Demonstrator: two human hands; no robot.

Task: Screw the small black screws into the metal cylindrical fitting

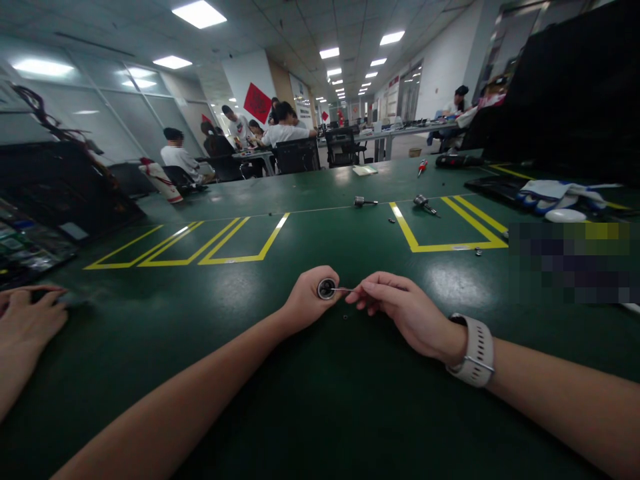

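Note:
My left hand (309,299) is wrapped round a round metal part (327,289), its open, hollow end turned toward the camera. A thin metal tool (344,289) is pinched between the fingertips of my right hand (393,303), and its tip reaches into the opening of the part. A pale watch strap circles my right wrist. Just below the two hands, a tiny ring (345,317) lies on the green table (320,413). Further back are two metal pieces with shafts, one on the left (365,201) and one on the right (424,204).
Another person's hand (33,320) rests at the left edge. Yellow tape frames (230,261) mark the table. A red screwdriver (423,168), gloves (557,195), a white round object (565,216) and small metal bits (479,252) lie right of centre. People sit at desks beyond.

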